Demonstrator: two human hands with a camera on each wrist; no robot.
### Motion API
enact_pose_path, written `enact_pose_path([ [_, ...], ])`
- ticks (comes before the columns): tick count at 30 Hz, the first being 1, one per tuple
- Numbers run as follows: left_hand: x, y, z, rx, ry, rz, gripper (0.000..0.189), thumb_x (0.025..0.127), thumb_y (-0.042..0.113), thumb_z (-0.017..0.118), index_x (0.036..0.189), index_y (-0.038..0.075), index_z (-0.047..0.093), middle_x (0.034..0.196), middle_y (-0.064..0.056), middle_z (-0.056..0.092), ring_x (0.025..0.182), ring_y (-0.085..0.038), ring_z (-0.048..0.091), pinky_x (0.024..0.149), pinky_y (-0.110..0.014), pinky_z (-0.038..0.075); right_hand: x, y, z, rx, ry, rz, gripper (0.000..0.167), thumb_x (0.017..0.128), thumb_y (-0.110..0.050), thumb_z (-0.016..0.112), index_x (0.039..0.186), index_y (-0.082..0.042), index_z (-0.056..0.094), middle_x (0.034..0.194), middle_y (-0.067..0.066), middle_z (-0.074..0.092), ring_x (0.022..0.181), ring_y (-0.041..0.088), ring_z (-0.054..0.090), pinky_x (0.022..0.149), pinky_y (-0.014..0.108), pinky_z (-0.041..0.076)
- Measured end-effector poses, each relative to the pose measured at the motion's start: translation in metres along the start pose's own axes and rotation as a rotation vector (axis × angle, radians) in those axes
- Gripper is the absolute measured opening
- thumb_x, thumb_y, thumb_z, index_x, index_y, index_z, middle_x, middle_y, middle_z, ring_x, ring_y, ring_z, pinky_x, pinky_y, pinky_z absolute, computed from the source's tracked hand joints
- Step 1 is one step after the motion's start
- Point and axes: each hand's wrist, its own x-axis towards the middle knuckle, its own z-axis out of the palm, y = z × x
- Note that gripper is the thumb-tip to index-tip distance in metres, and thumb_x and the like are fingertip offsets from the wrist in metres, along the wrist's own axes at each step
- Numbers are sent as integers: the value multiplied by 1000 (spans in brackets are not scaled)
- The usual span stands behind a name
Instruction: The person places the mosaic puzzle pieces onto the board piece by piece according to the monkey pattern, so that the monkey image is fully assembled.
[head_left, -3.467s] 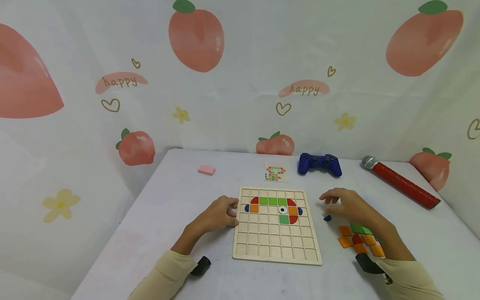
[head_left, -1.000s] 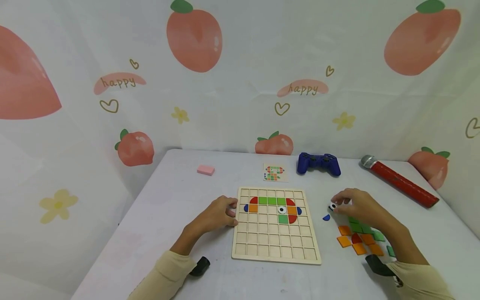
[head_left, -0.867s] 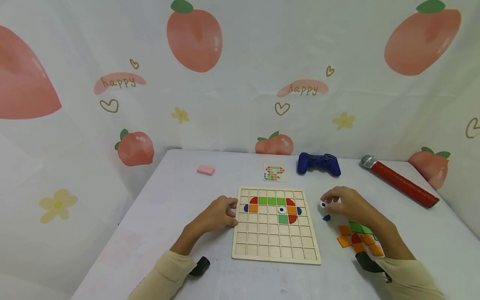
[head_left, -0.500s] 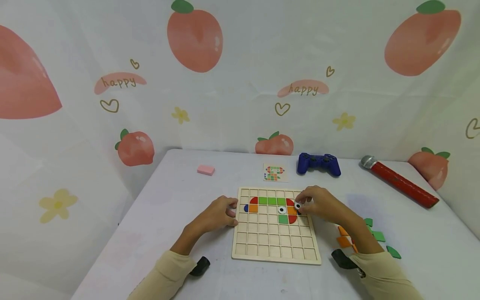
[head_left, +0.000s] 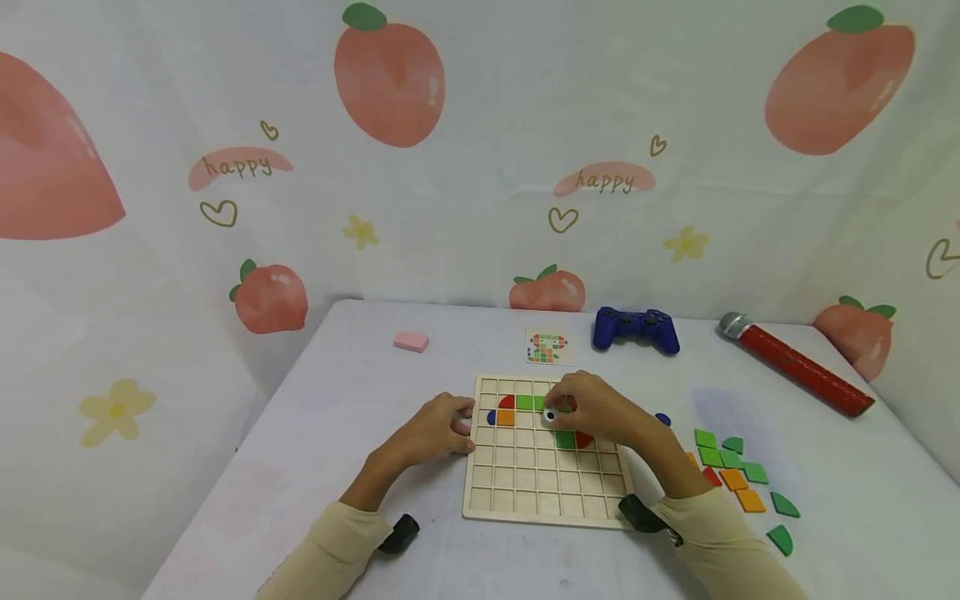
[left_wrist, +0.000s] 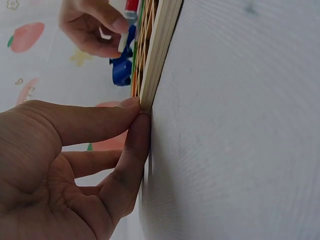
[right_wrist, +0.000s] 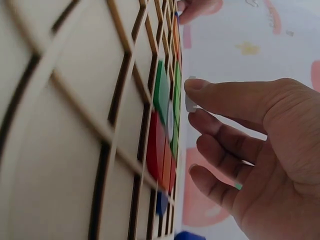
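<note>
On the white table [head_left: 352, 433], a pale wooden grid board [head_left: 525, 479] is holding thin coloured tiles in its square cells. Toward the far left, a red quarter-round tile [head_left: 507, 402] is sitting beside a row of bright green tiles [head_left: 525, 402]; just nearer, a blue half-round tile [head_left: 491, 417] and an orange square tile [head_left: 506, 417] are filling neighbouring cells. Farther right, a darker green tile [head_left: 565, 440] and a rounded red tile [head_left: 583, 440] are lying side by side.

The right hand [head_left: 600, 408] is pinching a white eye disc [head_left: 551, 416] with a black centre between thumb and finger, holding it above the board; its other fingers are bending loosely. The left hand [head_left: 437, 427] is gripping the board's left edge, thumb and finger pressing close together on the wood.

In the head view the right hand is covering several cells. The right wrist view is showing there a second orange tile [right_wrist: 166, 162], a second blue tile [right_wrist: 161, 202] and a pale piece [right_wrist: 170, 120], too foreshortened to read; the eye disc is appearing edge-on. The right forearm is partly hiding the loose pieces [head_left: 753, 472], green, orange and red, squares and quarter-rounds, which are lying to the right.

Along the far side, a printed card [head_left: 550, 347], a blue game controller [head_left: 636, 330], a red microphone [head_left: 797, 367] with a silvery head and a pink block [head_left: 411, 342] are resting before a creased, peach-printed cloth [head_left: 465, 208].
</note>
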Motion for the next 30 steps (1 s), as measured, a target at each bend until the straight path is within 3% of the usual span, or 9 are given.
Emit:
enact_pose_path([
  [9,-1,0,0,-3,-2,-1,71,83,-3,85,147,-10,55,117,-10,60,95,-17,63,73,-28,56,15,-14,11,-11,-32,-41,15,94,-17,82,108,-11,81,102,-6,71,98,13,58,88,37,52],
  [17,-1,-1,-2,-19,2,28,46,80,-5,87,120,-4,64,116,-15,58,98,-19,68,73,-29,57,22,-21,17,-27,-44,-63,14,93,-15,82,106,-10,81,97,-5,68,91,13,55,83,33,50],
  [30,0,0,-1,-11,2,11,70,82,-4,86,145,-11,55,120,-11,61,100,-17,68,76,-28,58,24,-27,22,-34,-25,-49,14,93,-13,81,107,-11,80,103,-3,70,102,17,59,93,41,52],
])
